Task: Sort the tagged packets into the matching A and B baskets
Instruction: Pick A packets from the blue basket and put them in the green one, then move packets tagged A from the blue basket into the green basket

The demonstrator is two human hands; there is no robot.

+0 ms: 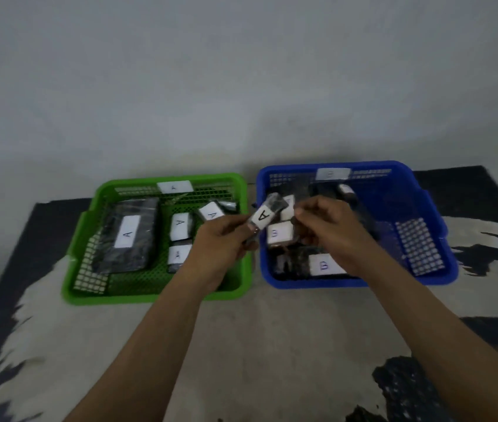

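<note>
A green basket (pixel 83 239) tagged A sits on the left and holds several dark packets with A labels, the largest (pixel 127 236) lying along its left side. A blue basket (pixel 436 226) tagged B sits on the right with several B-labelled packets, one (pixel 322 264) near its front wall. My left hand (pixel 220 242) holds a small dark packet tagged A (pixel 264 216) up over the gap between the two baskets. My right hand (pixel 326 226) hovers over the blue basket with its fingers curled just right of that packet; I cannot tell whether it touches a B packet (pixel 279 234) beneath.
Both baskets rest on a black-and-white patterned cloth (pixel 272 330) against a pale wall (pixel 241 86). White mesh patches show inside the blue basket at right (pixel 418 245) and in the green basket's front left corner (pixel 92 269).
</note>
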